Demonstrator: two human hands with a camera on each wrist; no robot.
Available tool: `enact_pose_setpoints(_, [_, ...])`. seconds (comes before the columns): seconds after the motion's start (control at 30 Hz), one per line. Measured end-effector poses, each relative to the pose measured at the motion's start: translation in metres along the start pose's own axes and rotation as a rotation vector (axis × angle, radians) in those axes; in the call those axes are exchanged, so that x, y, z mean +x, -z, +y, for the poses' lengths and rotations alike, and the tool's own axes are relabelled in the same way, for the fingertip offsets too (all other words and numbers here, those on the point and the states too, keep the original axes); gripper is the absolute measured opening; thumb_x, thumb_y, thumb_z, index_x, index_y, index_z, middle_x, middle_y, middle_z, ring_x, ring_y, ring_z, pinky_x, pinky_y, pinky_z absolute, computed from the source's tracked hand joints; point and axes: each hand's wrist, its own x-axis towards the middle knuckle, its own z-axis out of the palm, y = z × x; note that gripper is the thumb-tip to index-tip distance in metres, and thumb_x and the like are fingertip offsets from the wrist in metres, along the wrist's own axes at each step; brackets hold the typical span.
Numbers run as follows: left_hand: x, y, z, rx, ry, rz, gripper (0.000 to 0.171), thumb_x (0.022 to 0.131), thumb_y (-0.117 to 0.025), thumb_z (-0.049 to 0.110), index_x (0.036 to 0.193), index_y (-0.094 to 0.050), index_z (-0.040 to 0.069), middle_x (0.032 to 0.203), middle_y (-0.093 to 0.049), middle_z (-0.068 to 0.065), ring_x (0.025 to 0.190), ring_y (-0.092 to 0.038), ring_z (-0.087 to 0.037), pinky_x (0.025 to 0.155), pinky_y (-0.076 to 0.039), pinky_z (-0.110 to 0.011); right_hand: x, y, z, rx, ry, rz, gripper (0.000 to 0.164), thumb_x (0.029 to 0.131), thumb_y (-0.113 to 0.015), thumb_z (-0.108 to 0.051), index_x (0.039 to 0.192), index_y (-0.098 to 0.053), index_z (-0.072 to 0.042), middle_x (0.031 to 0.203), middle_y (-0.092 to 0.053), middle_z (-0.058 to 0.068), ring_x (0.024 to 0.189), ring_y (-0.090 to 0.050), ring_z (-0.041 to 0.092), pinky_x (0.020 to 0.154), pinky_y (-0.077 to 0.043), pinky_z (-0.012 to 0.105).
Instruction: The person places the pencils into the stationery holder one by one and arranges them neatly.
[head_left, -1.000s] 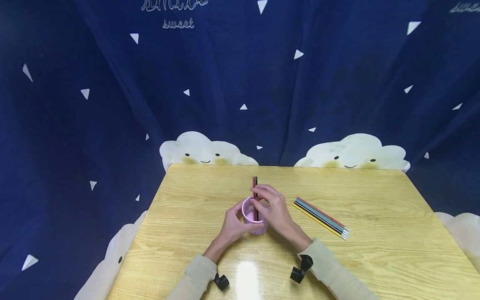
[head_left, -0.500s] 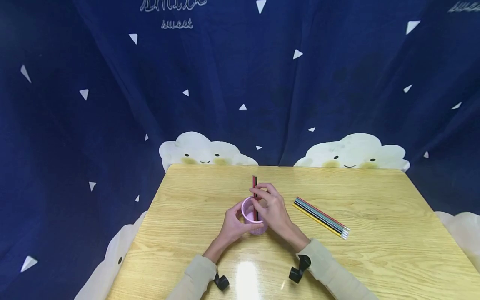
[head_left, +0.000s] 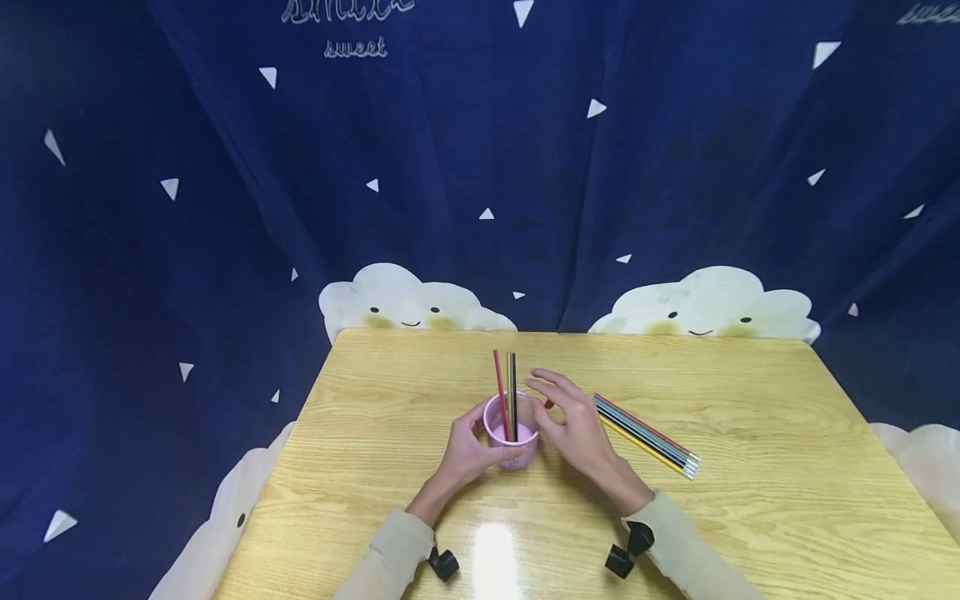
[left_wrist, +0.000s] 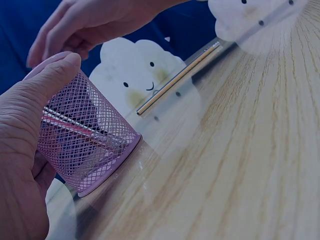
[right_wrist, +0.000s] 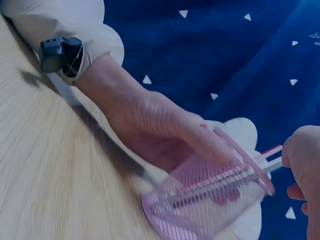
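Pencil-filling at a partial stage, with the cup serving as the dial's centre and twelve o'clock pointing to the far table edge. The pink mesh cup [head_left: 529, 456] is standing on the wooden table [head_left: 780, 425], and the left hand [head_left: 467, 452] is wrapping it from eight o'clock, thumb and fingers curling around its wall. Inside, a red pencil [head_left: 498, 372] is leaning towards eleven o'clock, while a yellow pencil [head_left: 509, 375] and a black pencil [head_left: 514, 379] are standing close together, their tops pointing to twelve. The right hand [head_left: 581, 425] is hovering at three o'clock beside the rim, its thumb and fingers spreading apart and apparently pinching nothing. Beyond it, also at three, a pencil bundle [head_left: 647, 438] is lying flat, its silvery ends pointing towards four. By judgement, the filling is progressing: at least three pencils are already occupying the cup, whereas the bundle, whose exact count is escaping view, is still awaiting transfer.
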Motion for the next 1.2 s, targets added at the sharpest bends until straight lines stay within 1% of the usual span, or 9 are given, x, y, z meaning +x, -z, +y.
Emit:
enact_pose_setpoints(0.1, [0.000, 0.000, 0.000, -0.003, -0.006, 0.002, 0.082, 0.070, -0.097, 0.006, 0.144, -0.061, 0.008, 0.132, -0.070, -0.013, 0.120, -0.066, -0.036, 0.107, -0.053, -0.055, -0.008, 0.012, 0.007, -0.044, -0.006, -0.006, 0.033, 0.092, -0.073, 0.000, 0.124, -0.074, -0.002, 0.136, -0.068, 0.016, 0.103, -0.071, 0.025, 0.078, -0.063, 0.035])
enact_pose_setpoints(0.2, [0.000, -0.001, 0.001, 0.002, -0.002, 0.009, 0.082, 0.069, -0.097, 0.006, 0.143, -0.062, 0.008, 0.133, -0.070, -0.012, 0.121, -0.066, -0.034, 0.108, -0.053, -0.052, -0.017, 0.023, 0.016, -0.091, -0.035, -0.028, 0.034, 0.093, -0.073, -0.003, 0.127, -0.073, -0.005, 0.139, -0.067, 0.013, 0.120, -0.066, 0.030, 0.094, -0.058, 0.039])
enact_pose_setpoints(0.27, [0.000, -0.001, 0.001, 0.007, 0.009, 0.013, 0.084, 0.068, -0.098, 0.006, 0.144, -0.062, 0.009, 0.133, -0.070, -0.010, 0.121, -0.066, -0.032, 0.109, -0.053, -0.049, -0.024, 0.028, 0.022, -0.122, -0.052, -0.047, 0.035, 0.093, -0.073, -0.004, 0.128, -0.073, -0.006, 0.141, -0.066, 0.012, 0.121, -0.065, 0.030, 0.101, -0.054, 0.042])
enact_pose_setpoints(0.37, [0.000, -0.001, 0.002, 0.008, 0.022, 0.016, 0.085, 0.068, -0.098, 0.007, 0.144, -0.061, 0.010, 0.133, -0.070, -0.010, 0.120, -0.066, -0.030, 0.109, -0.053, -0.048, -0.035, 0.034, 0.030, -0.169, -0.070, -0.077, 0.037, 0.093, -0.074, -0.004, 0.129, -0.073, -0.006, 0.141, -0.066, 0.012, 0.121, -0.065, 0.031, 0.103, -0.051, 0.049])
enact_pose_setpoints(0.53, [0.000, -0.001, 0.002, 0.006, 0.014, 0.017, 0.085, 0.068, -0.097, 0.005, 0.144, -0.061, 0.008, 0.133, -0.070, -0.012, 0.121, -0.066, -0.031, 0.109, -0.053, -0.048, -0.053, 0.045, 0.041, -0.250, -0.091, -0.131, 0.038, 0.091, -0.077, -0.005, 0.129, -0.073, -0.005, 0.140, -0.067, 0.013, 0.112, -0.065, 0.030, 0.092, -0.053, 0.047])
enact_pose_setpoints(0.6, [0.000, -0.001, 0.001, 0.009, 0.012, 0.016, 0.084, 0.068, -0.097, 0.005, 0.144, -0.061, 0.008, 0.133, -0.070, -0.011, 0.122, -0.066, -0.031, 0.109, -0.053, -0.047, -0.060, 0.049, 0.045, -0.286, -0.097, -0.152, 0.039, 0.090, -0.078, -0.006, 0.129, -0.073, -0.005, 0.140, -0.067, 0.013, 0.104, -0.063, 0.027, 0.081, -0.052, 0.041])
enact_pose_setpoints(0.73, [0.000, 0.000, 0.001, 0.018, 0.024, 0.012, 0.084, 0.068, -0.098, 0.008, 0.144, -0.062, 0.012, 0.134, -0.070, -0.007, 0.123, -0.065, -0.027, 0.111, -0.052, -0.044, -0.073, 0.058, 0.054, -0.356, -0.097, -0.189, 0.039, 0.089, -0.078, -0.006, 0.128, -0.074, -0.004, 0.141, -0.066, 0.014, 0.099, -0.061, 0.026, 0.078, -0.050, 0.039])
enact_pose_setpoints(0.97, [0.000, 0.000, 0.003, 0.014, 0.037, 0.010, 0.085, 0.068, -0.098, 0.007, 0.144, -0.061, 0.010, 0.134, -0.070, -0.009, 0.122, -0.066, -0.029, 0.110, -0.052, -0.048, -0.090, 0.069, 0.067, -0.469, -0.087, -0.235, 0.037, 0.090, -0.074, -0.008, 0.126, -0.075, -0.005, 0.141, -0.066, 0.016, 0.092, -0.057, 0.027, 0.074, -0.047, 0.039])
enact_pose_setpoints(1.2, [0.000, 0.000, 0.003, 0.022, 0.033, 0.011, 0.085, 0.068, -0.098, 0.008, 0.144, -0.062, 0.010, 0.133, -0.070, -0.009, 0.122, -0.066, -0.029, 0.109, -0.052, -0.049, -0.099, 0.073, 0.070, -0.514, -0.094, -0.247, 0.034, 0.092, -0.073, -0.013, 0.126, -0.076, -0.008, 0.138, -0.068, 0.015, 0.092, -0.057, 0.027, 0.071, -0.046, 0.039])
